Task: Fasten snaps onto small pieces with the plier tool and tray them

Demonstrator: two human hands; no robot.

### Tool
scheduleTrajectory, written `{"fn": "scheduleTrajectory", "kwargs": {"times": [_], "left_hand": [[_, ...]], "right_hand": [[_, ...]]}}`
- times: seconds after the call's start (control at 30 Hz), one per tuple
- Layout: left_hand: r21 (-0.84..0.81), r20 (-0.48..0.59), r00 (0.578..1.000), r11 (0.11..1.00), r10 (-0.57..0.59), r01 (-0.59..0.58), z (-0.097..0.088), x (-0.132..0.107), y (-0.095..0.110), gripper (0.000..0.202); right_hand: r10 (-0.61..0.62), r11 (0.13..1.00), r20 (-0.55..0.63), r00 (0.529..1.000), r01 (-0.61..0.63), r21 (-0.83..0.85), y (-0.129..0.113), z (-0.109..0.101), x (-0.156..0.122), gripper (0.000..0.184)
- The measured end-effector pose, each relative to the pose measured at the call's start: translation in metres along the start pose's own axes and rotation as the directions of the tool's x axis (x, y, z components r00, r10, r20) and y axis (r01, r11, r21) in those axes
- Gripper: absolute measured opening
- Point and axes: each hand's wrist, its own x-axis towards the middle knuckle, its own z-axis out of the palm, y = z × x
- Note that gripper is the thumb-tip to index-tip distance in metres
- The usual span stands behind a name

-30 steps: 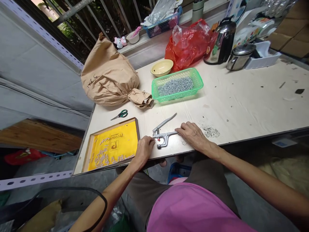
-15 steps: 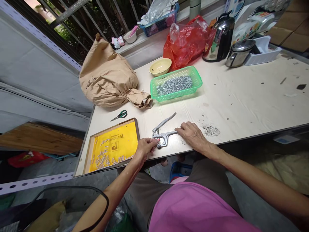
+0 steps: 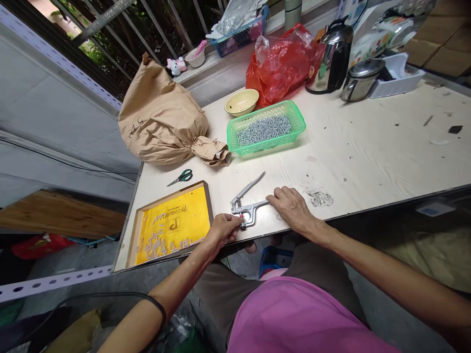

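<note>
The left forearm [image 3: 165, 296], bare, reached from the near left toward the far right, its wrist [image 3: 210, 245] almost straight, and the left hand [image 3: 224, 228] had its thumb and forefinger pointing right with the tips close together, though whether they met was too small to tell. The right forearm [image 3: 371, 264], also bare, slanted in from the near right toward the far left, and the right hand [image 3: 291, 210] lay palm down, knuckles raised, fingers bent and drawn together leftward. The hands were apart, the left slightly nearer.
</note>
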Motion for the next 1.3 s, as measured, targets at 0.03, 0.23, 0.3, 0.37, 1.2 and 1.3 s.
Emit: {"fn": "scheduleTrajectory", "kwargs": {"times": [0.03,0.23,0.3,0.37,1.2,1.3], "left_hand": [[0.001,-0.003,1.000,1.000,-0.005,0.005,0.001,-0.001,0.000,0.036],[-0.024,-0.033,0.999,1.000,0.014,-0.015,0.005,-0.010,-0.001,0.032],[-0.053,-0.043,0.999,0.998,0.024,-0.026,0.006,-0.012,-0.003,0.032],[-0.080,-0.050,0.998,0.996,0.035,-0.039,0.006,-0.013,-0.005,0.034],[-0.062,-0.104,0.994,0.998,-0.025,0.019,0.012,-0.015,-0.003,0.018],[-0.057,-0.094,0.995,0.998,-0.038,0.033,0.012,-0.017,-0.001,0.018]], "right_hand": [[0.003,1.000,-0.001,1.000,-0.003,0.000,-0.001,-0.001,0.000,0.022],[0.026,0.999,-0.023,0.999,-0.026,0.026,-0.005,-0.001,-0.002,0.019],[0.034,0.999,-0.038,0.999,-0.033,0.031,-0.006,0.001,-0.003,0.017],[0.035,0.999,-0.031,0.999,-0.034,0.040,-0.005,0.000,-0.004,0.017],[-0.199,0.980,0.081,0.977,0.197,0.032,0.022,0.011,0.074,0.023],[-0.258,0.954,0.123,0.958,0.233,0.187,0.023,0.003,0.064,0.027]]}}
